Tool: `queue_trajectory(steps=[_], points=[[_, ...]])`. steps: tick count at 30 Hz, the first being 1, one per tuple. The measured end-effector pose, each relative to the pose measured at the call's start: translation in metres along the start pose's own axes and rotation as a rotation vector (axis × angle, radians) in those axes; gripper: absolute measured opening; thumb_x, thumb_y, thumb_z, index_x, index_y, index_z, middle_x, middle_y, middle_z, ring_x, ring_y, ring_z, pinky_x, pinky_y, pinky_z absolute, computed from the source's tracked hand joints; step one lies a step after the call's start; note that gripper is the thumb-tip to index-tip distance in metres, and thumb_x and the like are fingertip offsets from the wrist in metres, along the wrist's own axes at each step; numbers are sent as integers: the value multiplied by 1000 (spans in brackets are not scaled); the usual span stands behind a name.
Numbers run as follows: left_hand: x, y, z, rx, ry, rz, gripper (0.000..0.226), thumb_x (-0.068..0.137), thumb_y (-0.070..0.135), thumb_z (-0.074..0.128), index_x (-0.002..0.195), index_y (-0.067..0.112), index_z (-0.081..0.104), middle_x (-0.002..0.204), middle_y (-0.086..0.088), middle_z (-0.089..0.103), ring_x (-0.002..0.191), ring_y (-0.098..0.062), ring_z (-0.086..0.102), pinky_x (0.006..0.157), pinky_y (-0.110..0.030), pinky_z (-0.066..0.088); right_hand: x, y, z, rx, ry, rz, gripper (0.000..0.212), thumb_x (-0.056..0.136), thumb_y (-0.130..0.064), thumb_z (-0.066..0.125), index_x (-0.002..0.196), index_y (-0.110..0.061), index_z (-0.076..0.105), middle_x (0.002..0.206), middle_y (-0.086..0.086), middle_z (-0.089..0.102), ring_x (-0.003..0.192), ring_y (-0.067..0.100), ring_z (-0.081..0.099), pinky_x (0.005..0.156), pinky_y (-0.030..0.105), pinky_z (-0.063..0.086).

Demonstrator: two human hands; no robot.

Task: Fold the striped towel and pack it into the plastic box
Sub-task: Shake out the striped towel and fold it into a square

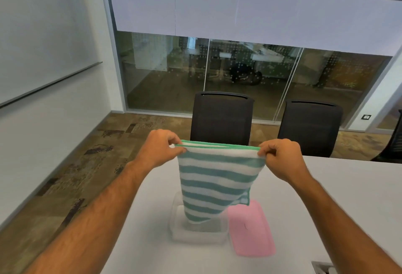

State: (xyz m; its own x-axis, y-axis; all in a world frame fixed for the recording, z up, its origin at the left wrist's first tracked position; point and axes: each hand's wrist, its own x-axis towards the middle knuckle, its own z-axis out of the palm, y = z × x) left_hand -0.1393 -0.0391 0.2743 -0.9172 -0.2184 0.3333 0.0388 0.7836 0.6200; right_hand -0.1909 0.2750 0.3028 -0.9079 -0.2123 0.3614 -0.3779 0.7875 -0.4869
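Two bare arms and two hands

The left hand and the right hand have nothing on them: no gloves, no rings, no watch. Both arms are bare all the way to the edge of the picture, with no sleeves showing. There is fine dark hair on the forearms. You can see the knuckles and the thumbs of both hands.

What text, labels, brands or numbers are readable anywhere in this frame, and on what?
None can be read.
Green-and-white striped towel: no tag or print visible.
Clear plastic box and pink plastic lid: no label visible.
Small yellowish sign behind the glass wall: too small and blurred to read.
Dark wall plate at right: too small to read.
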Motion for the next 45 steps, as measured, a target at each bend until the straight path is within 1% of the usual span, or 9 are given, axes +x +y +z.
queue_trajectory(steps=[4, 10, 15, 19, 23, 27, 34, 41, 45], points=[[3, 9, -9, -98, 35, 140, 21, 73, 28, 85, 85, 13, 77, 88, 5, 72, 78, -10, 68, 70, -21, 61, -4, 3, 2, -53, -79, 51, 18, 84, -1, 65, 90, -10, 80, 101, 8, 75, 89, 24, 66, 88, 38, 56], [8, 8, -17, -35, 116, 236, 25, 74, 30, 84, 90, 11, 80, 90, -1, 75, 76, -13, 67, 69, -23, 61, -2, 1, -5, 180, -28, 122, 2, 79, -14, 77, 79, -16, 78, 84, -9, 69, 81, 17, 65, 76, 27, 56], [8, 7, -20, -54, 195, 224, 29, 72, 33, 83, 92, 12, 80, 90, -2, 76, 75, -15, 68, 68, -29, 63, -3, 1, -30, 958, -328, 243, 14, 64, -6, 80, 76, 1, 77, 80, 17, 72, 81, 33, 68, 71, 37, 62], [7, 9, -19, -38, 201, 228, 31, 72, 35, 83, 92, 12, 80, 89, -4, 76, 73, -15, 67, 68, -28, 62, 0, 4, -26, 560, -231, 154, 7, 73, 2, 78, 74, -5, 80, 79, 12, 76, 82, 31, 71, 76, 36, 61], [7, 13, -19, -42, 255, 234, 31, 72, 34, 83, 91, 10, 80, 87, -5, 76, 73, -15, 66, 68, -30, 62, -3, 3, -31, 951, -371, 104, 27, 54, -24, 91, 70, -5, 80, 79, 17, 74, 78, 33, 69, 71, 37, 62], [6, 12, -20, -36, 259, 219, 29, 73, 33, 84, 89, 10, 80, 87, -6, 76, 74, -16, 66, 68, -31, 62, 0, -1, -26, 642, -195, 135, 6, 73, -5, 81, 68, -9, 78, 82, 15, 74, 85, 33, 69, 80, 44, 61], [1, 11, -22, -209, 201, 144, 21, 73, 22, 86, 83, 10, 72, 94, -5, 73, 85, -20, 71, 72, -35, 64, -2, -9, -26, 628, -73, 155, 6, 76, -4, 78, 75, -10, 76, 92, 11, 71, 88, 30, 69, 72, 35, 62], [1, 15, -32, -457, 89, 26, 33, 76, 12, 83, 90, 19, 53, 96, -4, 70, 87, -22, 72, 75, -40, 64, -1, -12, -26, 427, -14, 187, 35, 73, -11, 82, 106, -21, 73, 110, -5, 67, 95, 19, 65, 85, 39, 59], [3, 14, -31, -495, -1, -90, 43, 83, 17, 77, 109, 25, 44, 105, -8, 67, 94, -21, 70, 77, -34, 63, 1, -10, -23, 550, -80, 284, 7, 78, -14, 77, 84, -11, 74, 103, 3, 72, 96, 26, 68, 85, 45, 59]])
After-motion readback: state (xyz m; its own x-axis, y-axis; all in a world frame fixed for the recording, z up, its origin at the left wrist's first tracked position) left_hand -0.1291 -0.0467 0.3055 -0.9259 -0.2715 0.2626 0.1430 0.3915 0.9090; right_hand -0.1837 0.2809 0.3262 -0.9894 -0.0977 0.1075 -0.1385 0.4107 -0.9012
